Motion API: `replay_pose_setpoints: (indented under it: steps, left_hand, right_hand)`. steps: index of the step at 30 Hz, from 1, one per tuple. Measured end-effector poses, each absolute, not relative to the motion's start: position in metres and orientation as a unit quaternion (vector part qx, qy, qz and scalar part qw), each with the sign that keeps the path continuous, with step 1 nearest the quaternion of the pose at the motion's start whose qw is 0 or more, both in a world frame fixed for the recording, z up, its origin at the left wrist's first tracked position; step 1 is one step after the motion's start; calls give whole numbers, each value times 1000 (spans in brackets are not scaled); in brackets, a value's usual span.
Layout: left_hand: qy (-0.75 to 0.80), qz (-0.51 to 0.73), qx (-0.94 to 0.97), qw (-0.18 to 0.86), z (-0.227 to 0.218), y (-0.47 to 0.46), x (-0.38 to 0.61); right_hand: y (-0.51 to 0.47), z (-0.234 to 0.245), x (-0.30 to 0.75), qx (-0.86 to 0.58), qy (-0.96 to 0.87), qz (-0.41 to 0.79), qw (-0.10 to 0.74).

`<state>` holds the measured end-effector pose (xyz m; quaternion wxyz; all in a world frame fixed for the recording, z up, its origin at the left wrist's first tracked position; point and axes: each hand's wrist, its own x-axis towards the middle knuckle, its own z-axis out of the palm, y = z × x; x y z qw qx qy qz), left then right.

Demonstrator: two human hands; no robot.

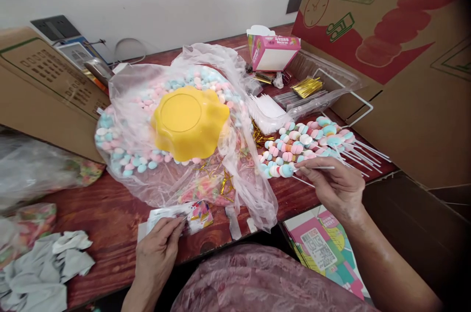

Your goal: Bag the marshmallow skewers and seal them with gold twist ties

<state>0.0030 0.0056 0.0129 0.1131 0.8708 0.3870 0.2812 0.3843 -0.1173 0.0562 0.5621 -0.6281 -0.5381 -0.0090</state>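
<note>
In the head view my right hand (333, 187) pinches the white stick of a candy skewer (281, 170), strung with pink, blue and white pieces. That skewer lies along the near side of a pile of similar skewers (312, 138), whose sticks point right. My left hand (160, 243) is at the table's front edge, thumb and fingers closed on a printed plastic packet (200, 216). Behind it, a big clear plastic bag (128, 91) spreads open with many pastel candies (142, 167). An upturned yellow scalloped bowl (187, 120) rests on top of them.
A large Macaron carton (368, 22) stands at the right, another carton (51, 86) at the left. Behind the skewers are a clear tray (346, 79), gold twist ties (307, 87) and a pink box (274, 52). Grey cloths (40, 268) lie front left. Printed sheets (324, 248) sit below the table edge.
</note>
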Motion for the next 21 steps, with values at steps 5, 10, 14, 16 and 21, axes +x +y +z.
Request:
replay_pose_setpoints:
  steps: [5,10,14,16,21]
  left_hand:
    - [391,271,870,125,13,5,3]
    - [390,251,875,138,22,3,4]
    - [379,246,880,147,27,2,3]
    - [382,248,877,154,25,1,2]
    - [416,272,844,201,12,1,0]
  right_hand:
    - [-108,61,386,-622,-601,-35,501]
    - [-96,77,392,-614,-641,-27,460]
    - [-88,85,396,-615,-662,2,428]
    - [-85,87,396,-612,-675,9,412]
    - [-74,89,394,-586,-711,-7,389]
